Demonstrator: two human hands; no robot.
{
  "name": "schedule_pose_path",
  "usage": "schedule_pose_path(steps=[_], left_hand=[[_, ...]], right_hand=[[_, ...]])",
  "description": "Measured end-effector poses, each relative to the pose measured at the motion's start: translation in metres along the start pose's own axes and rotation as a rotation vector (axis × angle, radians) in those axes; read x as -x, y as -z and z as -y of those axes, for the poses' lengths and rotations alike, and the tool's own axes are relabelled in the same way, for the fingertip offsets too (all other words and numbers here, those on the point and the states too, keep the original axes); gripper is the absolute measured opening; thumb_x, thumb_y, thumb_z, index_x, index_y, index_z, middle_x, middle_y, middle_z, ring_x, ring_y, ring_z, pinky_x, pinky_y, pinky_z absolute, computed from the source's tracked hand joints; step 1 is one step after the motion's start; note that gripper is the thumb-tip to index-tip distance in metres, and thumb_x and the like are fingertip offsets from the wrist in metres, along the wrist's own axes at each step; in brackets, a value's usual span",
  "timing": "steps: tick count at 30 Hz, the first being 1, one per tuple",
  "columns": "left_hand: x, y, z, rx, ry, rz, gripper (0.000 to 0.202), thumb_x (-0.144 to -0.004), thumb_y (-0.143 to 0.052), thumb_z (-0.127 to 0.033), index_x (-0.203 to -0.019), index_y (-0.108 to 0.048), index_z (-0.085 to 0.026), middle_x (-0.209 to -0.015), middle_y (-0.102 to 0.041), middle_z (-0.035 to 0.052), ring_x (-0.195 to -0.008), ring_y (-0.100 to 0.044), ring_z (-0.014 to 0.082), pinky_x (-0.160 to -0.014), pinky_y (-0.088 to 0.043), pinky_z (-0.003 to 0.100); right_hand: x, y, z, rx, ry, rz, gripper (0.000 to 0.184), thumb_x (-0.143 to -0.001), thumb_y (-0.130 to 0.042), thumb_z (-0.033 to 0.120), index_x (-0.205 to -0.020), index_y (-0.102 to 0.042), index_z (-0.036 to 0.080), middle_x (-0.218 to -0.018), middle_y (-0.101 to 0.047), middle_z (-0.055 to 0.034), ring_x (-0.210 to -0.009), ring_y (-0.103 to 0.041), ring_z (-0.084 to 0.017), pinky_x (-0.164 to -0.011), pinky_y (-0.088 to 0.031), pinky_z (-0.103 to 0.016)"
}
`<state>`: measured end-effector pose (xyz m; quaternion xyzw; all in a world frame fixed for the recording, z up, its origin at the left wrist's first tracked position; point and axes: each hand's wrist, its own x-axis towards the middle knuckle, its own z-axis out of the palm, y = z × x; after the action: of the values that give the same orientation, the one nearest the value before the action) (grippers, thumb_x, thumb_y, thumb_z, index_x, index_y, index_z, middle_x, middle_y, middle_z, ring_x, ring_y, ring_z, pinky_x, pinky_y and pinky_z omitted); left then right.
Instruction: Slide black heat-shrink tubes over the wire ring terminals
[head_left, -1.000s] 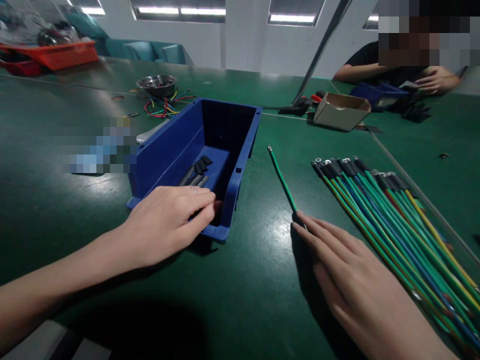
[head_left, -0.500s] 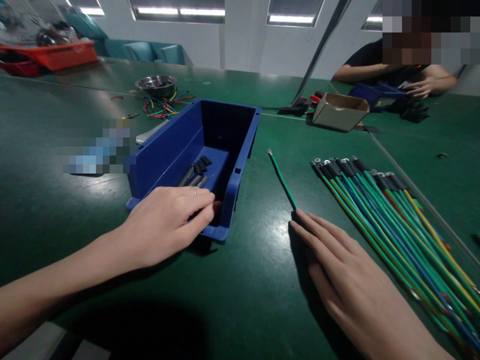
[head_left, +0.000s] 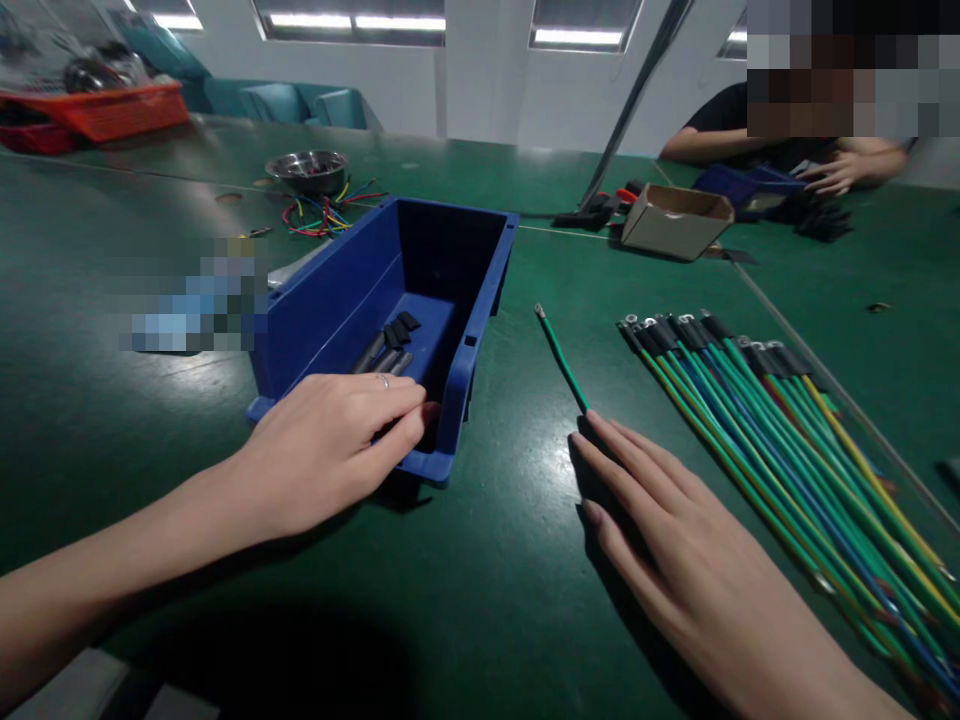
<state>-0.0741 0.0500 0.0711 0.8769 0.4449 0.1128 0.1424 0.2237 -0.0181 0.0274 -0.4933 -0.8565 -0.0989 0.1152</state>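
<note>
Right hand (head_left: 675, 530) open, fingers outstretched, fingertips on green cable (head_left: 561, 358) at its 11 o'clock. Left hand (head_left: 337, 450) curled over front edge of blue bin (head_left: 491, 282); grip hidden, can't tell. Bin at right hand's 10 o'clock, bare tabletop (head_left: 506, 400) between its right wall and cable. Cable bundle (head_left: 757, 445) at 1 o'clock, apart. Cable thin, slightly bent, bright metal tip (head_left: 538, 311), near end hidden under hand.

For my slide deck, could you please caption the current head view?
Left hand in the front of a blue bin, right hand over a green cable, more cables alongside.
</note>
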Motion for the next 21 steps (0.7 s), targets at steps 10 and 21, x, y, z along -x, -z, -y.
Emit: schedule_pose_path(steps=[10,21], left_hand=[[-0.0006,0.0015,-0.0019,0.009,0.001,-0.006,0.034,-0.100,-0.035,-0.029,-0.072,-0.049,-0.018,-0.071,-0.056,-0.0005,-0.065,-0.053,0.0158,-0.063,-0.033,0.029],[0.0002,-0.0006,0.0002,0.024,0.008,-0.002,0.036,-0.102,-0.032,-0.032,-0.077,-0.054,-0.019,-0.076,-0.059,0.0005,-0.072,-0.056,0.0174,-0.068,-0.036,0.030]], right_hand=[[0.0008,-0.0011,-0.0007,0.025,-0.027,-0.019,0.053,-0.098,-0.042,0.038,-0.147,-0.040,0.017,-0.161,-0.026,-0.0097,-0.146,-0.029,-0.028,-0.109,-0.047,-0.052],[-0.0045,0.0020,0.0001,0.079,0.009,-0.037,0.050,-0.099,-0.040,0.043,-0.136,-0.053,0.012,-0.141,-0.055,-0.0096,-0.127,-0.052,-0.026,-0.094,-0.058,-0.048]])
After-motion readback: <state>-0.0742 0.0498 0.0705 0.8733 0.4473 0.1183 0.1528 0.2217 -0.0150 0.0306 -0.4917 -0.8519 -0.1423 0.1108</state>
